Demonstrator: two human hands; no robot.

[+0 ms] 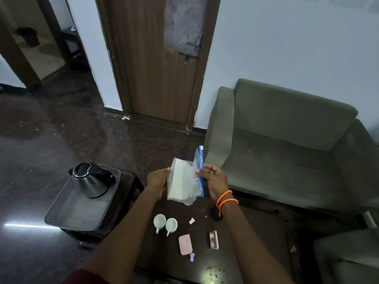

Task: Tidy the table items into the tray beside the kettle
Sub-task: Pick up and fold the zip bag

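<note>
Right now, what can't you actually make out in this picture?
Head view only:
- White contents of the zip bag: blurred by crinkled plastic.
- Dark round object: partly behind the right hand's wrist.
- Pink case markings: too small.
- Tray: part of its floor hidden under the kettle.

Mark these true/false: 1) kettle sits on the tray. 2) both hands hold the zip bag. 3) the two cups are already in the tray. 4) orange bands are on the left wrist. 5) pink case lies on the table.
1) Kettle sits on the tray: true.
2) Both hands hold the zip bag: true; left hand at its left side, right hand at the blue zip edge.
3) Cups already in the tray: false; they stand on the table.
4) Orange bands on the left wrist: false; they are on the right wrist.
5) Pink case lies on the table: true.
</note>
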